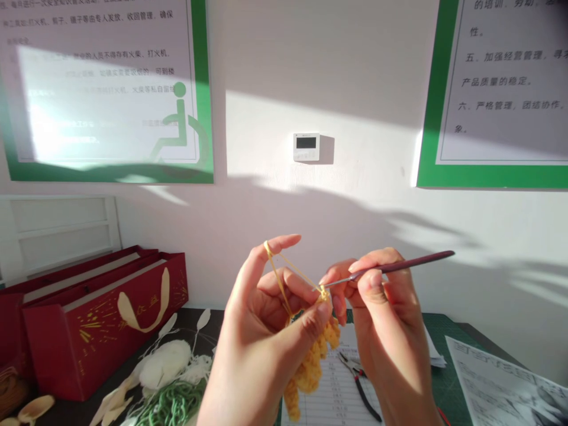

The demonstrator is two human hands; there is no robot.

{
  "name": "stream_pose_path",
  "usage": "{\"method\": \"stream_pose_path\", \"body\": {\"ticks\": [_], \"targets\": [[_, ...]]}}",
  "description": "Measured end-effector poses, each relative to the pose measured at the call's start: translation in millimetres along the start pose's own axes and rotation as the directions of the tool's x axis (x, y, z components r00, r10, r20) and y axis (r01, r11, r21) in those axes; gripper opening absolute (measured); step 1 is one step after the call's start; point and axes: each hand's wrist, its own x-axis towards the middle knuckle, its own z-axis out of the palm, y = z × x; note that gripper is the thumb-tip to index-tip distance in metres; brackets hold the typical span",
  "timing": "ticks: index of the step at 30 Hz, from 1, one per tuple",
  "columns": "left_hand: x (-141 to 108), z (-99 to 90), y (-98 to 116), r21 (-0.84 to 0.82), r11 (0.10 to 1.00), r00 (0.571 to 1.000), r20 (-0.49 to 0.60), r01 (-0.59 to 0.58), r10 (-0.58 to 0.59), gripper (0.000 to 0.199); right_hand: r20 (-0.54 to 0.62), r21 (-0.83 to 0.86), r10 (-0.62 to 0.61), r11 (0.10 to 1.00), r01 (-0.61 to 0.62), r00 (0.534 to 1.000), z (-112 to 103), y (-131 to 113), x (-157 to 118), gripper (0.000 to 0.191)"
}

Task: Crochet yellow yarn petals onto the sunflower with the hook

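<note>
Yellow crochet piece partly hidden behind the left hand.

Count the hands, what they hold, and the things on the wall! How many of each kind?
Bare left hand and bare right hand: 2
Metal crochet hook with a dark red handle: 1
Yellow crocheted piece with its yarn: 1
Green-framed white wall posters: 2
White wall control panel with a dark screen: 1
Total: 7

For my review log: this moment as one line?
left hand: yellow yarn | right hand: crochet hook | crocheted piece: hanging below
</note>
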Motion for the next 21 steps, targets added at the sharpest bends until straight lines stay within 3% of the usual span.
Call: {"method": "stream_pose_path", "body": {"ticks": [4, 6, 9, 13, 18, 21], "targets": [[1.2, -0.7, 1.1, -0.014, 1.000, 1.000, -0.019, 0.005, -0.005, 0.060, -0.042, -0.128, -0.107, 0.987, 0.101, 0.993, 3.2, -4.1, -2.0, 0.006], [1.7, -1.7, 1.6, -0.013, 1.000, 0.999, -0.048, -0.008, 0.008, 0.062, 0.018, -0.211, -0.176, 0.962, 0.175, 0.984, 1.8, -5.1, -3.1, 0.005], [1.0, -2.7, 1.9, 0.014, 1.000, 0.997, -0.070, -0.024, 0.025, 0.062, 0.148, -0.300, -0.158, 0.933, 0.197, 0.976, -3.4, -3.8, -4.0, 0.012], [-0.8, -1.7, 1.5, 0.016, 0.999, 0.997, -0.069, -0.036, 0.037, 0.060, 0.130, -0.370, -0.212, 0.896, 0.245, 0.969, -7.2, 2.8, -6.1, 0.017], [-0.7, -1.8, 2.1, -0.017, 1.000, 0.998, -0.054, 0.011, -0.012, 0.053, 0.148, -0.492, -0.462, 0.733, 0.470, 0.875, -0.4, 10.3, -13.2, 0.034], [0.5, -4.0, 2.3, -0.052, 0.997, 0.998, -0.031, 0.057, -0.059, 0.051, 0.038, -0.377, -0.439, 0.826, 0.420, 0.898, 7.8, 11.1, -13.6, 0.028]]}}
